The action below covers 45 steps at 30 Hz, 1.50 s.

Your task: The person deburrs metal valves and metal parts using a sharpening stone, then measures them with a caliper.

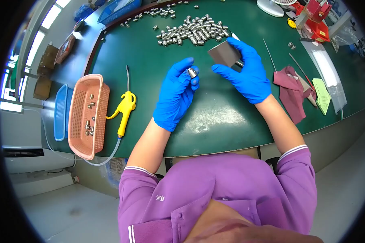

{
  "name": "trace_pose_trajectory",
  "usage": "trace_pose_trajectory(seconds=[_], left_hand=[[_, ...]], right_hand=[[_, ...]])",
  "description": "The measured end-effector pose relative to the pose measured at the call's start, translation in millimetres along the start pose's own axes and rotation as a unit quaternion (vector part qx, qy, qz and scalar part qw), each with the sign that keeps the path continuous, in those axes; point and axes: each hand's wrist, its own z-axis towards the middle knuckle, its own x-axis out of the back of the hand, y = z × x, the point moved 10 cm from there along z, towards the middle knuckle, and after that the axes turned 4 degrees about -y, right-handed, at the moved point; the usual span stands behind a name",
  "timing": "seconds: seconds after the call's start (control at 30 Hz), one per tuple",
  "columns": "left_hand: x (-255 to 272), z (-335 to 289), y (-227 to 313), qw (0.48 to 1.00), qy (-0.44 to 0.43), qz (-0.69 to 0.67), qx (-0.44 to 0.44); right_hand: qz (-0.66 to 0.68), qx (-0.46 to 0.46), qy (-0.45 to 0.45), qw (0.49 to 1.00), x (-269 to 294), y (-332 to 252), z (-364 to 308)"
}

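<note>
Both my hands wear blue gloves above the green tabletop. My left hand [172, 97] pinches a small shiny metal sleeve [192, 73] between thumb and fingers, with one end tilted up. My right hand [249, 77] grips a grey-brown rectangular block [224, 54] between thumb and fingers, to the right of the sleeve and apart from it. A bit of a shiny rod-like thing shows behind the block, near the right palm; I cannot tell whether it is held too. Beyond both hands lies a pile of similar metal sleeves [196, 30].
At left stand a pink basket [77, 125] with several sleeves in it, a blue basket [61, 113] and a yellow air blow gun [126, 109] on a hose. To the right lie a maroon cloth [290, 93], thin rods, green paper [321, 96] and a plastic bag [327, 69].
</note>
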Motion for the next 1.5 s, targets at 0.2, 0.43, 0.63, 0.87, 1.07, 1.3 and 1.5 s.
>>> trace_pose_trajectory(seconds=[0.2,0.43,0.63,0.87,1.07,1.3,1.5], left_hand=[[4,-7,-4,0.992,0.115,-0.046,0.008],[9,-8,-12,0.991,0.120,0.047,0.046],[7,-8,-12,0.993,0.088,0.082,0.019],[6,-9,-10,0.997,0.060,0.043,0.013],[2,-11,-9,0.991,0.121,0.039,0.038],[-3,-4,-5,0.997,0.078,0.023,0.006],[-4,-10,-8,0.990,0.132,0.029,0.042]], right_hand=[[0.217,-0.048,0.034,0.974,33,-2,-4],[0.084,0.079,0.038,0.993,15,-53,-14],[0.195,0.017,-0.004,0.981,-2,-28,-8],[0.129,0.101,-0.026,0.986,-8,-45,-17],[0.082,0.155,0.018,0.984,-1,-50,-19],[0.156,0.025,0.125,0.979,18,-8,-17],[0.179,0.105,0.023,0.978,0,-48,-21]])
